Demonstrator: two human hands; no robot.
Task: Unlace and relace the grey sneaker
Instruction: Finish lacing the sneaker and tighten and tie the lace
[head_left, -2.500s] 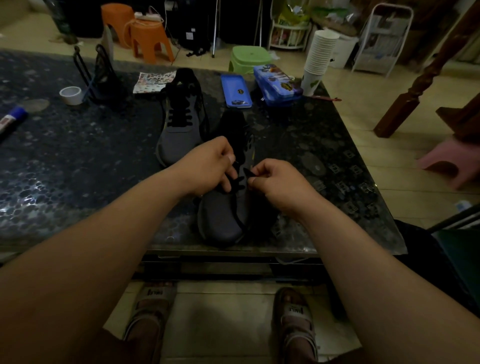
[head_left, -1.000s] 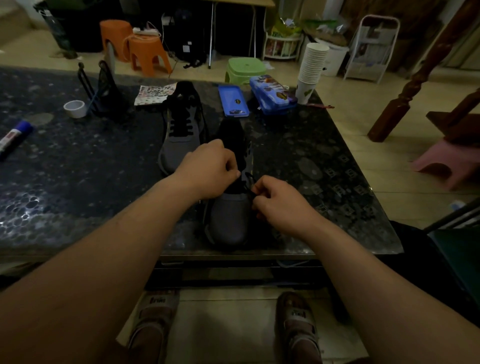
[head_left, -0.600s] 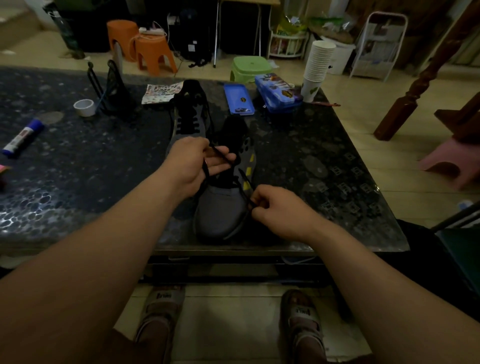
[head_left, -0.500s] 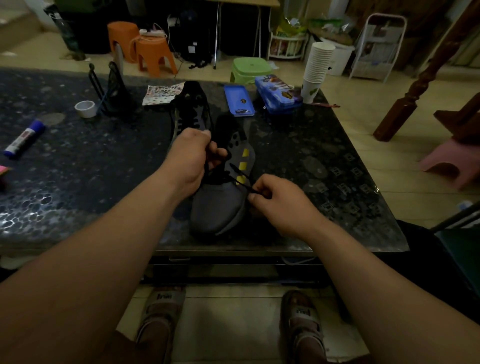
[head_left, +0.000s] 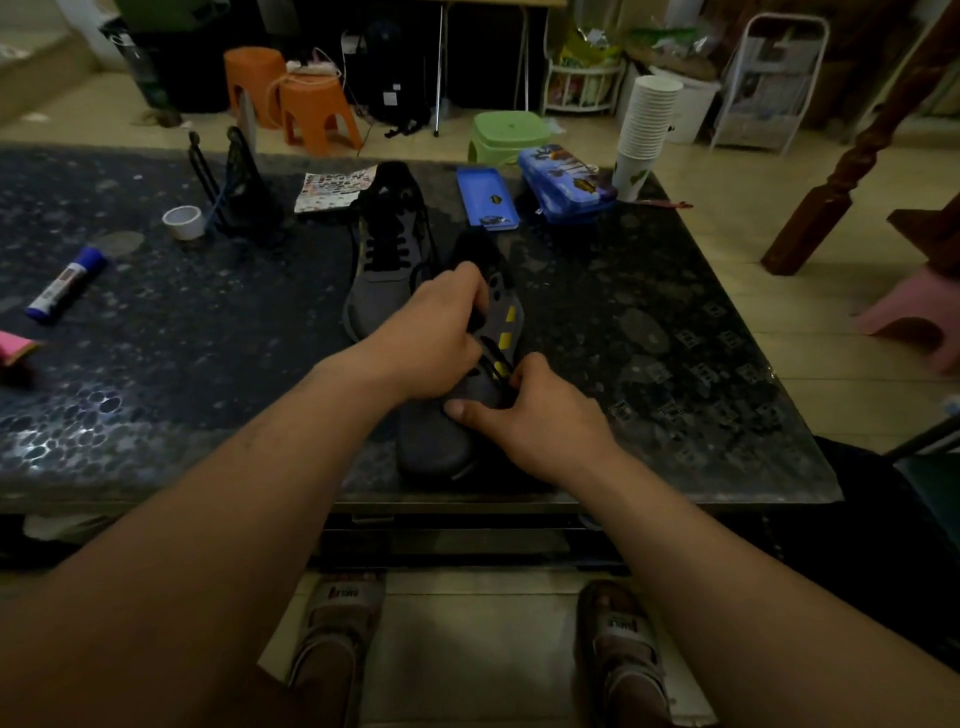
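1. The grey sneaker (head_left: 439, 441) has a soft, matte upper with a rounded toe and little yellow patches down its side. It sits near the table's 6 o'clock edge.
2. Its long axis runs roughly 6 to 12. The toe points at the person and the heel leans a touch toward 1.
3. The left hand (head_left: 431, 338) is over the midfoot, fingers curled tight on the black lace (head_left: 491, 356).
4. The right hand (head_left: 540, 415) clamps the sneaker, thumb flat on the toe box and fingers hooked round the side.
5. The table (head_left: 182, 338) is dark, glossy and pebbly-speckled.
6. A second sneaker (head_left: 387, 260), fully laced, lies just beside the first at 11.
7. At 1 there's a blue pencil case (head_left: 563, 182) with its flat lid (head_left: 487, 200) off next to it, and I can't make out what's inside.
8. Past that stands a tall nested stack of white paper cups (head_left: 647, 124).
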